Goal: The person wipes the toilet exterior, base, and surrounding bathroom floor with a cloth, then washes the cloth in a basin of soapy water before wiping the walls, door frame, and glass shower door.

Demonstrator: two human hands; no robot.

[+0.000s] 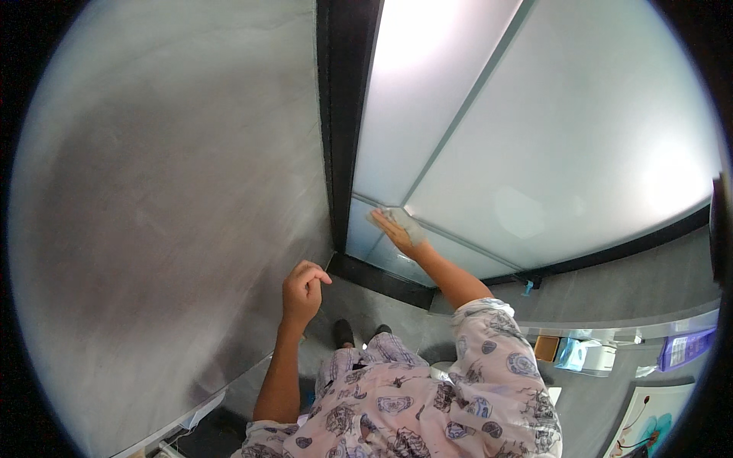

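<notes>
My right hand (400, 233) is stretched out nearly flat over a pale grey cloth (413, 225), pressing it to a frosted glass panel (550, 131). The cloth shows around the fingers and beside the wrist. It lies just below the spot where the grey strips (458, 114) across the glass meet. My left hand (303, 289) is raised in front of the grey wall (189, 189), its fingers curled in, with nothing visible in them. A black frame (346, 114) borders the glass on the left and along the bottom.
My shoes (343, 333) stand on the grey floor (366, 303). To the right, a shelf carries a brown box (547, 348), a blue-and-white pack (571, 354) and a purple package (687, 349). A small blue item (528, 287) hangs by the frame. A flower picture (653, 423) is at lower right.
</notes>
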